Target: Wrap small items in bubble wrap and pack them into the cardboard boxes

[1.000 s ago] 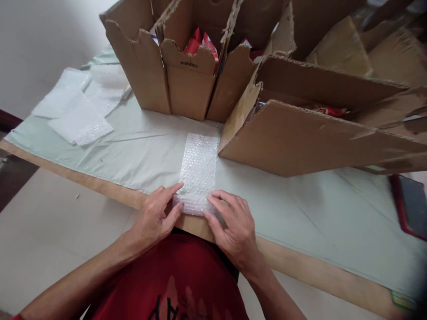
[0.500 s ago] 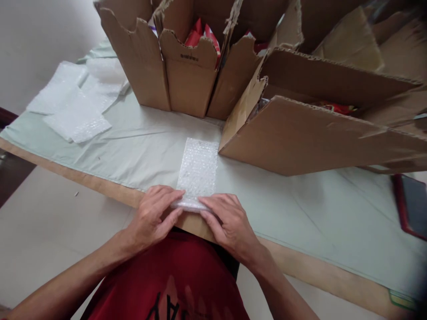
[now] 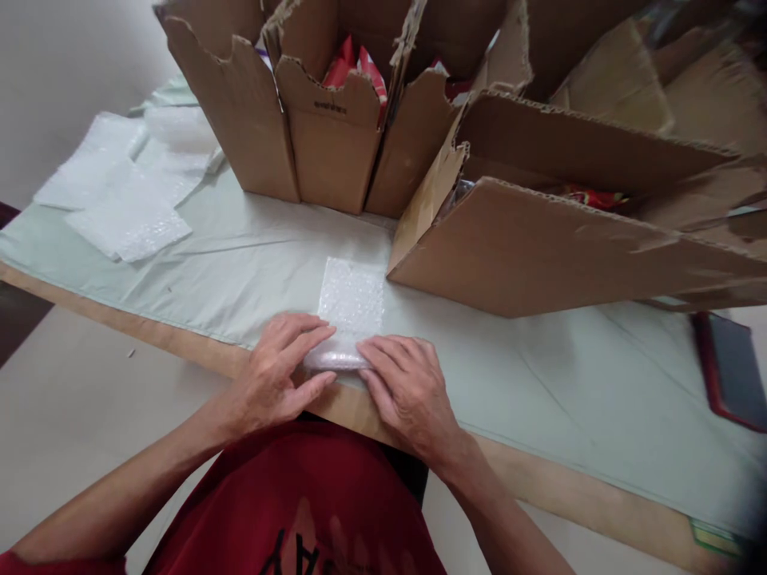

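While the big brown box point(image 3: 527, 247) stands on the pale green cloth point(image 3: 515, 359), a small piece of bubble wrap point(image 3: 352, 295) lies just off the box's front left corner, on the side close to the person. Its flat part points away from the person's red shirt point(image 3: 300, 487), and the far edge is just left of that corner. The near end is a fat little roll. The long way of the roll goes across, from one hand to the other. So the piece sits between the hands, and its flat part sticks out past the fingers on the far side.

The left hand point(image 3: 276, 367) is half curled and holds the left end of the roll, fingers on top and thumb in front. The right hand point(image 3: 407, 383) is bent much the same way and holds the right end.

Well to the left of the big brown box is a messy pile of bubble sheets point(image 3: 125, 184). Tall boxes point(image 3: 335, 152) stand behind its left side, and a red packet point(image 3: 343, 62) peeks out of one. A phone point(image 3: 734, 367) lies in front of its right side.
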A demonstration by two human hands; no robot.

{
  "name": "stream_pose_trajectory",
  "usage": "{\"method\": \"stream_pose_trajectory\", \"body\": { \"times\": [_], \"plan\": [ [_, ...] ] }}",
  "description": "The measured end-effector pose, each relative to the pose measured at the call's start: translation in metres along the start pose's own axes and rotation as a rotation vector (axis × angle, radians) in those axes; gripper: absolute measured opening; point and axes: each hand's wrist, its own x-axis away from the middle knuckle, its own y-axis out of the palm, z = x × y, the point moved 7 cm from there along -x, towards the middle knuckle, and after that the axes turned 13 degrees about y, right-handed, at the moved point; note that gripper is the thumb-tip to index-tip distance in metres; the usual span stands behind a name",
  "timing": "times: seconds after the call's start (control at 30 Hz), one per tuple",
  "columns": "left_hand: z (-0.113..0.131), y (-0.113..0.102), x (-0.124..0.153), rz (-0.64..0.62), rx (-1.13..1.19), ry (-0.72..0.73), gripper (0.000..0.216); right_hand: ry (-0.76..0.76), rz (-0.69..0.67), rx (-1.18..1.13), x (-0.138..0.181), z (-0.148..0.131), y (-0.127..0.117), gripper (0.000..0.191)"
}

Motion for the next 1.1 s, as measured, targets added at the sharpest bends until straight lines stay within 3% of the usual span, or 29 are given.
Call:
{"method": "stream_pose_trajectory", "body": {
  "times": [0.13, 0.3, 0.4, 0.47, 0.6, 0.67, 0.73, 0.83, 0.97, 1.03, 1.1],
  "plan": [
    [-0.004, -0.001, -0.001, -0.015, 0.093, -0.053, 0.041, 0.079, -0.059, -0.142, 0.002, 0.005, -0.004, 0.024],
    [-0.024, 0.015, -0.017, -0.058, -0.129, -0.069, 0.031, 0.087, 0.124, 0.108, 0.007, 0.003, -0.009, 0.026],
    [-0.032, 0.019, -0.025, -0.059, -0.201, -0.099, 0.03, 0.044, 0.099, 0.192, 0.007, -0.002, -0.002, 0.029],
    [-0.032, 0.012, -0.024, 0.018, -0.141, -0.167, 0.031, 0.026, 0.07, 0.195, 0.004, -0.001, 0.003, 0.028],
    [-0.032, -0.003, 0.001, 0.242, 0.291, -0.536, 0.038, 0.16, 0.133, -0.047, -0.003, 0.017, -0.006, 0.023],
    [-0.025, 0.009, 0.017, 0.282, 0.637, -0.75, 0.041, 0.308, 0.132, -0.222, -0.004, 0.028, -0.009, 0.023],
    [-0.012, 0.029, 0.021, 0.265, 0.952, -0.856, 0.044, 0.433, 0.069, -0.391, -0.001, 0.032, -0.005, 0.023],
    [0.003, 0.051, 0.012, 0.262, 1.176, -0.847, 0.04, 0.482, -0.058, -0.584, 0.008, 0.024, 0.004, 0.02],
    [0.008, 0.057, -0.002, 0.297, 1.176, -0.802, 0.033, 0.409, -0.009, -0.453, 0.018, 0.023, -0.008, 0.02],
    [0.012, 0.052, -0.009, 0.226, 1.055, -0.757, 0.029, 0.401, 0.013, -0.4, 0.021, 0.029, -0.022, 0.036],
    [0.021, 0.046, -0.017, 0.103, 0.876, -0.659, 0.024, 0.41, -0.047, -0.427, 0.022, 0.034, -0.034, 0.062]
  ]
}}
